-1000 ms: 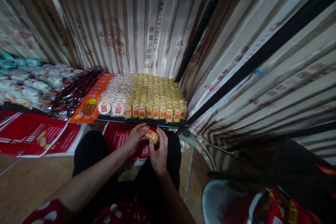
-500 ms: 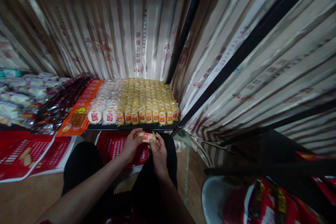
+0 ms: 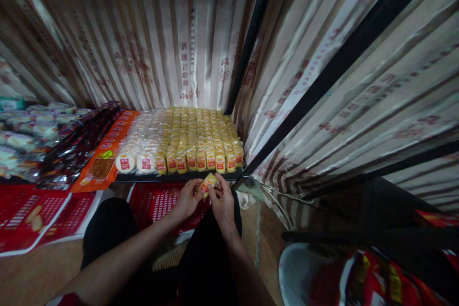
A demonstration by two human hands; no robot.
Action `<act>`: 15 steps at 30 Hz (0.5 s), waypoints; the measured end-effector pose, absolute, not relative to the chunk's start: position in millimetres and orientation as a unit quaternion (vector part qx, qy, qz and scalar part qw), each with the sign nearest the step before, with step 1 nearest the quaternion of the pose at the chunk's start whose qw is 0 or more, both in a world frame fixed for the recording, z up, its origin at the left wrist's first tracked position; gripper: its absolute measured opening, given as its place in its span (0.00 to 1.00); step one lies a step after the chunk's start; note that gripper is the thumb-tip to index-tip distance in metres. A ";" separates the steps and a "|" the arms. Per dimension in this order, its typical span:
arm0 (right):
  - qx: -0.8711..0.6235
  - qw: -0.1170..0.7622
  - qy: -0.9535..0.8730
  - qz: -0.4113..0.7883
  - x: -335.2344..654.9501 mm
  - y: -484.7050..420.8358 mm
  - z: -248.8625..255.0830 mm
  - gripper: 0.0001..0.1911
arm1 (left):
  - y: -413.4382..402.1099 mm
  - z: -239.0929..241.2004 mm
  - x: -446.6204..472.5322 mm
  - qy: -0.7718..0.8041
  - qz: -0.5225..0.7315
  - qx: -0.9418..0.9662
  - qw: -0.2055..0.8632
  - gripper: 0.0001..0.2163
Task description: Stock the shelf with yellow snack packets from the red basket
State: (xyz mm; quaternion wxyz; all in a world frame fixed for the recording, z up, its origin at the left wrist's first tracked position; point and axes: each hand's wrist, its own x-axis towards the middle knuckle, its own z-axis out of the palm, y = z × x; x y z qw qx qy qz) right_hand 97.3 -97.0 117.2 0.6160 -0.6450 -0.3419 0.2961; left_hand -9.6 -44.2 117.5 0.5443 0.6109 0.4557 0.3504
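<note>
Both my hands pinch one small yellow snack packet (image 3: 207, 183) with a red label, just below the shelf's front edge. My left hand (image 3: 188, 198) grips its lower left end and my right hand (image 3: 222, 201) grips its upper right end. The packet is tilted, its right end higher. Directly above, a black shelf (image 3: 179, 176) holds several tight rows of the same yellow packets (image 3: 201, 138). Round white packets (image 3: 138, 160) with red labels fill the rows to their left.
Orange packets (image 3: 107, 153), dark wrapped snacks (image 3: 77, 146) and pale packets (image 3: 25, 134) lie further left. A red box (image 3: 158, 201) sits under the shelf behind my knees, red cartons (image 3: 28, 210) at left. Striped plastic curtains (image 3: 340, 105) hang behind and right. A white bowl (image 3: 297, 272) lies lower right.
My hands lifted the yellow packet a little toward the shelf edge and tilted it from level to slanted. The camera shifted slightly left.
</note>
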 end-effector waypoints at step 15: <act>-0.681 0.525 -0.504 0.081 109.6 -71.6 108.4 0.22 | -23.9 128.2 36.1 0.560 0.371 0.615 0.413 0.08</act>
